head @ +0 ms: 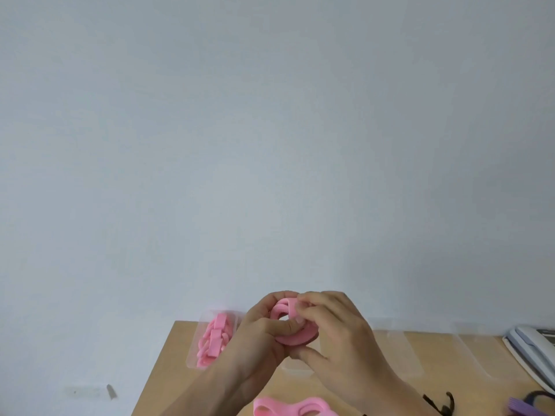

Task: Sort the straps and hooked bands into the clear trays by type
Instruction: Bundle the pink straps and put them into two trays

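1. Left hand [264, 328]: closed around a coiled pink strap [295, 333], thumb pressed across the coil's front, held above the table.
2. Right hand [336, 328]: fingertips [301, 304] pinch the strap's upper edge while the thumb supports it from below. Judged to be rolling or tightening the coil before placement.
3. Clear tray [193, 352], to the left of the hands on the wooden table [168, 370]: holds a pile of pink straps [214, 337]. Part of the sorting appears done.
4. Further clear trays [435, 352] to the right: contents not discernible.
5. Unsorted stock near the bottom edge: loose pink straps [288, 408], a dark hooked band [438, 400] and a purple item [525, 409]. Considerable work remains.
6. A pale device [531, 346] sits at the table's right edge.
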A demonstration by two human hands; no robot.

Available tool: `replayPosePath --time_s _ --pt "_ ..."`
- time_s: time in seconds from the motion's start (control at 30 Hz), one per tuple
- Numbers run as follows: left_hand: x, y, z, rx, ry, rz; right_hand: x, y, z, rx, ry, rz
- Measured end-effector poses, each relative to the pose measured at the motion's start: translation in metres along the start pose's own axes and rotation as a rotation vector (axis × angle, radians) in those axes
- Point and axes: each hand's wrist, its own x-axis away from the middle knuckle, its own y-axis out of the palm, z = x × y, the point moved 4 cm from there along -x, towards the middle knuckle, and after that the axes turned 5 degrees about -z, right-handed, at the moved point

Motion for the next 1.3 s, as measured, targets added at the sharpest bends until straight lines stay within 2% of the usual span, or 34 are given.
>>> replayPosePath --time_s 0.1,0.23,0.33,0.47,0.7,0.83,1.03,1.1,1.17,1.23,1.3 --pt "-0.001 -0.028 -0.015 -0.012 -0.066 0.014 0.010 0.035 0.008 0.027 0.054 -0.111" --pt "-0.001 -0.061 -0.035 -0.019 -0.126 0.039 0.020 0.065 0.012 -0.002 0.148 -0.104" --pt "-0.003 -0.080 -0.048 0.012 -0.179 0.022 0.029 0.082 0.007 0.062 0.138 -0.102" --pt "-0.014 -0.097 -0.064 0.043 -0.234 0.006 0.044 0.103 0.014 0.109 0.109 -0.180" --pt "-0.036 -0.110 -0.095 0.125 -0.242 0.020 0.039 0.106 0.060 -0.104 0.331 -0.167" --pt "-0.054 -0.114 -0.110 0.230 -0.277 0.023 0.043 0.117 0.095 -0.190 0.387 -0.213" --pt "-0.082 -0.115 -0.135 0.335 -0.366 0.022 0.049 0.126 0.134 -0.355 0.474 -0.197" --pt "-0.087 -0.119 -0.143 0.317 -0.366 0.020 0.053 0.132 0.145 -0.386 0.489 -0.265" --pt "-0.098 -0.123 -0.151 0.226 -0.385 0.024 0.061 0.143 0.165 -0.381 0.498 -0.401" --pt "-0.108 -0.127 -0.158 0.111 -0.415 0.087 0.067 0.152 0.182 -0.358 0.484 -0.507" --pt "-0.118 -0.131 -0.160 -0.064 -0.421 0.181 0.067 0.156 0.201 -0.363 0.502 -0.516"
